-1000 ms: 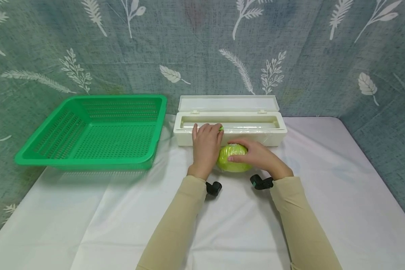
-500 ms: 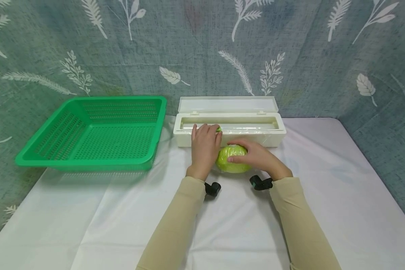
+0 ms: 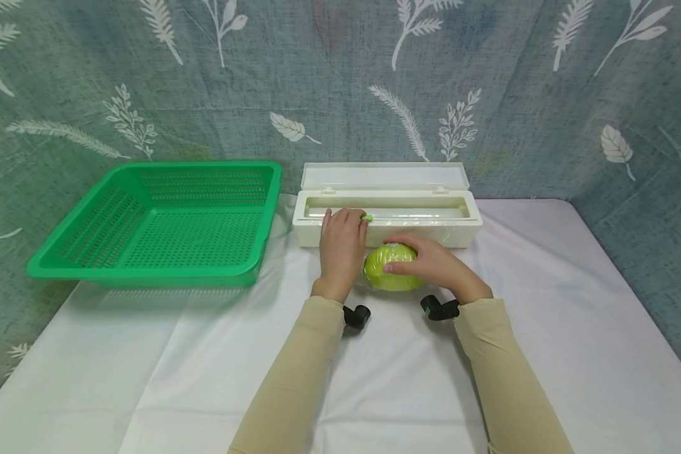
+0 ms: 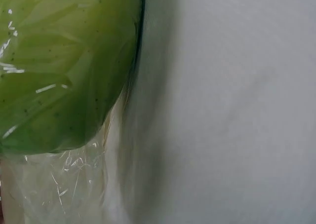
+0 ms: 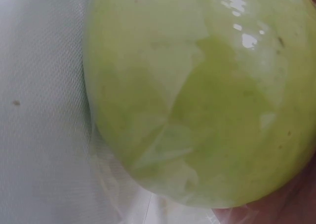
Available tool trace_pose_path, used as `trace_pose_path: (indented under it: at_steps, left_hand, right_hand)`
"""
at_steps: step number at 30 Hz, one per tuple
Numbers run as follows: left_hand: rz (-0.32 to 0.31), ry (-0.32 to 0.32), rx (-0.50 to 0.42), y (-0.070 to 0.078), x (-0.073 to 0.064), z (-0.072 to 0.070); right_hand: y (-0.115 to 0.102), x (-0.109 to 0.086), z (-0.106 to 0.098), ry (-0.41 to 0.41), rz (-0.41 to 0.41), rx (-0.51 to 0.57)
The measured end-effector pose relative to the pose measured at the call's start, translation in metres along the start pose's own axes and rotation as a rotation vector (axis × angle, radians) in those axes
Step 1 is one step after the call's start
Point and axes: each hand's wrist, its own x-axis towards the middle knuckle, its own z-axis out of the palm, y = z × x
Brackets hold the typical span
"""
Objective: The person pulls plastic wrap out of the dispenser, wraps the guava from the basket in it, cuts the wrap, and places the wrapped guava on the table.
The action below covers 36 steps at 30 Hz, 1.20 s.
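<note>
My right hand (image 3: 434, 265) grips a round yellow-green fruit (image 3: 390, 268) from its right side, thumb in front and fingers behind. Clear cling film wraps the fruit, wrinkled and shiny in the left wrist view, where its speckled skin (image 4: 64, 76) shows. Behind it stands a white cling film dispenser (image 3: 437, 236), lid raised at the back. My left hand (image 3: 340, 255) lies over the dispenser's front edge, its fingers at a small bright green slide cutter (image 3: 367, 217); the fingertips hide most of the cutter. Film runs from the fruit toward the dispenser.
A green perforated plastic basket (image 3: 244, 272) stands left of the dispenser. White cloth (image 3: 545, 353) covers the table, with a leaf-patterned grey-green curtain (image 3: 340, 82) hanging behind it. Both wrists wear small black cameras.
My left hand has slid slightly left along the dispenser's front edge, and the green slide cutter has moved left with it. My right hand and the fruit stay in place.
</note>
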Motion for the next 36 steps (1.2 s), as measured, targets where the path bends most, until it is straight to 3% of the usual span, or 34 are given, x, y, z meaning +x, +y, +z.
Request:
trace_pose_path:
  at_steps: [27,36]
  left_hand:
    - [-0.012,0.008,0.007,-0.0035,0.0011,-0.0006]
    - [0.000,0.027,0.047,-0.0018,0.0017,0.0028]
  right_hand:
    - [0.0026,-0.0001,0.0023,0.003,0.012,0.011]
    - [0.0005,-0.0007,0.0009,-0.002,0.034,0.015]
